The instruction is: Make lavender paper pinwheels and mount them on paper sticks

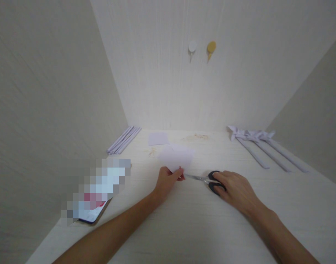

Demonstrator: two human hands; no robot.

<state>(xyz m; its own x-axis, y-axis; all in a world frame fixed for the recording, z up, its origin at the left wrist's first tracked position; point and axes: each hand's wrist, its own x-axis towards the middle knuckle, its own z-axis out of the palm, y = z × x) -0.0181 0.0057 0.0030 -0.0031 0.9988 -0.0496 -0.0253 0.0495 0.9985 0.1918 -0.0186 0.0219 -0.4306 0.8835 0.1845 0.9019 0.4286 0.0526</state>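
My left hand (169,178) pinches the near edge of a pale sheet of paper (176,156), which spreads out beyond the fingertips. In my right hand (235,187) is a pair of scissors (202,179) with black handles, thumb and fingers at the loops. The blades point left and their tips reach the paper's near edge, close to my left fingertips. Whether the blades are cutting into the paper I cannot tell. Behind the held sheet, a smaller piece of paper (158,138) lies flat on the table.
Several rolled paper sticks (124,140) lie at the back left. Three paper pinwheels on sticks (254,141) lie at the back right. A phone (98,211), partly blurred out, rests at the left. Two hooks (211,47) hang on the back wall; side walls enclose the white table (168,234).
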